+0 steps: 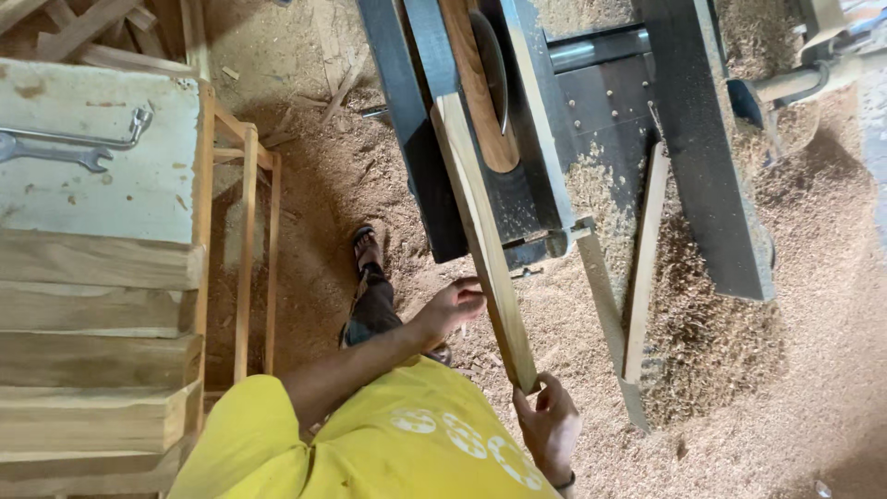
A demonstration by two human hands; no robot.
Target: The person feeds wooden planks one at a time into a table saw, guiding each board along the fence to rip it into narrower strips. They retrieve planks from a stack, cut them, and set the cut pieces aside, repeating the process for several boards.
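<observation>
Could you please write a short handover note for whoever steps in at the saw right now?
Left hand: grips the side of the plank, partway along it.
Right hand: holds the plank's near end.
Plank: lies lengthwise on the saw table, its far end beside the blade; a second wood piece lies there by the blade.
Done: cannot tell how much is cut.
Left: judging by the pose, feeding the plank along the blade.
Sawdust covers the floor.

Both hands are on a long wooden strip (482, 242) lying on the table saw (545, 139): left hand (455, 303) gripping its side, right hand (549, 423) holding the near end. Sawdust (785, 370) all over the floor.
</observation>
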